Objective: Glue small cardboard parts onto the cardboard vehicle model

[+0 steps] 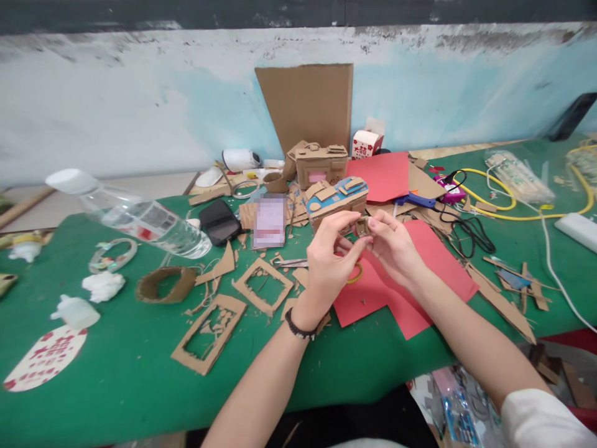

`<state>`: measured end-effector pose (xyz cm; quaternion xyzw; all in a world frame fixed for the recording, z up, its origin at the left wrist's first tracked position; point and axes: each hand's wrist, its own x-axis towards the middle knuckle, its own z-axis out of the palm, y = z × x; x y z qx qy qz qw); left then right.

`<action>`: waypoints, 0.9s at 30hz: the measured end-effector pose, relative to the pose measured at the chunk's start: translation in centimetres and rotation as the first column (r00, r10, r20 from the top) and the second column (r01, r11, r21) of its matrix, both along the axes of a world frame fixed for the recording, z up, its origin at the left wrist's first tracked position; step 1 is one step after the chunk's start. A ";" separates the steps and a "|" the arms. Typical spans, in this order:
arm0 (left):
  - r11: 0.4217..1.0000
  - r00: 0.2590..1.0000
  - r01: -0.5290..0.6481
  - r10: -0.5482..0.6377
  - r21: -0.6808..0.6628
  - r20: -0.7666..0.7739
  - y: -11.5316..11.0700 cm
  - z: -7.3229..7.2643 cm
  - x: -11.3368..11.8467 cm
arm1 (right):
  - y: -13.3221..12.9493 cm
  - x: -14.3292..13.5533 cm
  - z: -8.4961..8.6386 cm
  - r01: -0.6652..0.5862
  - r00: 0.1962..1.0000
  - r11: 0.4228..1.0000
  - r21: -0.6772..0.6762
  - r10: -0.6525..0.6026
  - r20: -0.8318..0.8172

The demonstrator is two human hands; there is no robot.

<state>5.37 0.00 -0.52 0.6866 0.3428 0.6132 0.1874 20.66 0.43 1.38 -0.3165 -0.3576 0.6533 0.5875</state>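
Both hands meet over the middle of the table around a small piece of cardboard (362, 226). My left hand (329, 252) pinches it from the left, with thumb and fingers closed on it. From the other side my right hand (390, 242) grips the same piece between thumb and fingertips. Just behind the hands sits a cardboard box with a blue top (338, 196). Farther back stands a cardboard model camera (321, 165). A pair of scissors (293, 263) lies partly hidden under my left hand. Red paper (420, 286) spreads beneath my right forearm.
A tilted clear water bottle (135, 214), a cardboard ring (165, 284) and cut cardboard frames (263, 286) are at left. A blue glue gun (416, 200), black cable (471, 233) and yellow cord (532, 214) lie at right. A large cardboard sheet (312, 106) leans on the wall.
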 end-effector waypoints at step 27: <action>0.985 0.995 0.074 -0.064 -0.154 0.072 0.2 0.1 0.0 | 0.3 0.0 -0.3 0.094 0.994 0.995 0.040 -0.096 0.055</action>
